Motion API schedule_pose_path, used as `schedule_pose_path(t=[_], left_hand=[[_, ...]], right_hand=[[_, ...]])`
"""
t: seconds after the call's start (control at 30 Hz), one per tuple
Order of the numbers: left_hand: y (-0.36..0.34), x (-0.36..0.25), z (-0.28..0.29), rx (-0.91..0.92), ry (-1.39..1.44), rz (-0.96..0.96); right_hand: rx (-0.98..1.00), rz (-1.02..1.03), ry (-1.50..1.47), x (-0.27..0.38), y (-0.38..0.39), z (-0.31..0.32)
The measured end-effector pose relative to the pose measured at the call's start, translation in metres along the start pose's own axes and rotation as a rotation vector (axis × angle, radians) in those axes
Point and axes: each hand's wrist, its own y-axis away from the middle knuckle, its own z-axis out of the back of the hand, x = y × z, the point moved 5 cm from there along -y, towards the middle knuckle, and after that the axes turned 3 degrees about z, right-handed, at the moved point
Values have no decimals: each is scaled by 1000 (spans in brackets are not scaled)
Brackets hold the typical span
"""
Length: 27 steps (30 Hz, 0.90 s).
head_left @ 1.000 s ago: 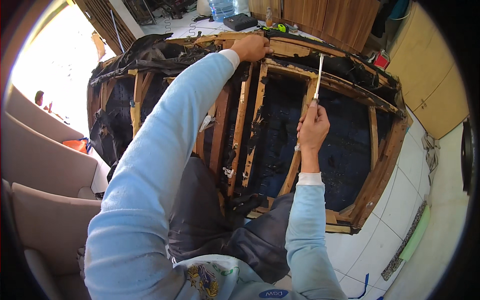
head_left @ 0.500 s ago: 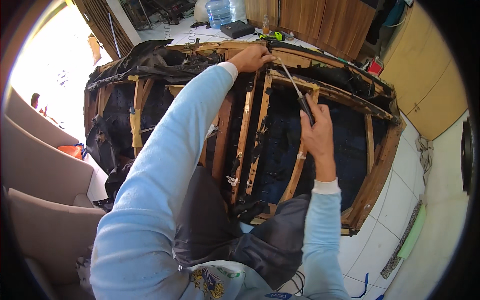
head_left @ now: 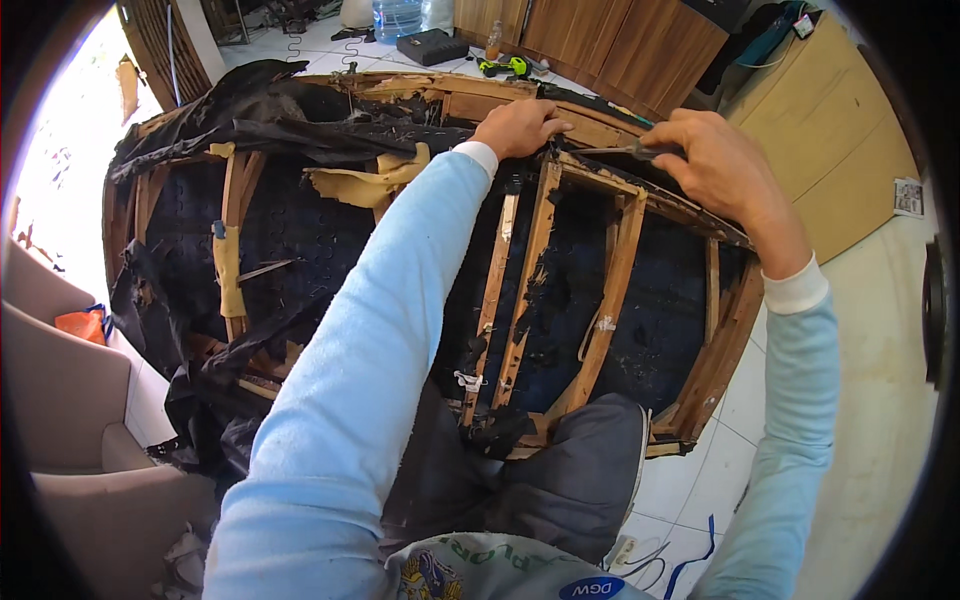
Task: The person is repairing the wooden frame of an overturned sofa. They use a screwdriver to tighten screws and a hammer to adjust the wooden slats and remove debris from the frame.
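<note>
1. Fingers (head_left: 672, 130) of the right hand (head_left: 725, 165) are clenched around a screwdriver-like tool (head_left: 610, 150); they cover most of its handle.
2. The tool's thin shaft sticks out leftward from these fingers, lying nearly level, its end just below and right of the left hand (head_left: 512, 128). Whether that end touches wood or cloth I cannot tell.
3. The left hand's fingers are curled, knuckles up, at the upper rail (head_left: 590, 130) of a stripped wooden frame (head_left: 612, 285). Their tips are hidden, so I cannot tell whether they pinch something or only rest there.
4. Both sets of fingers are near each other, with the tool's shaft across the gap between them.
5. Torn black fabric (head_left: 255, 115) drapes over the frame, left of the left fingers; a ragged yellowish strip (head_left: 365, 187) hangs nearer them, below and to the left.
6. Beyond the left fingers, on the floor, are a black case (head_left: 432, 48) and a bright yellow-green object (head_left: 505, 67).
</note>
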Motion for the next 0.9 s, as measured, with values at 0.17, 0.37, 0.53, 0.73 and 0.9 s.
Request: schedule_pose_path(t=[0.17,0.37,0.53,0.73,0.9], left_hand=[[4,-4,6,-10,-15,18],[5,-3,8,-36,-53,-34],[5,-11,1,-83,-63,-68],[7,1,8,-76,-141,3],[9,-20,8,-245,25,25]], right_hand=[[48,105,167,23,-24,4],[83,244,261,27,-51,-3],[126,163,88,0,-57,3],[-148,-84,125,74,16,-59],[-428,-325,19,96,44,-163]])
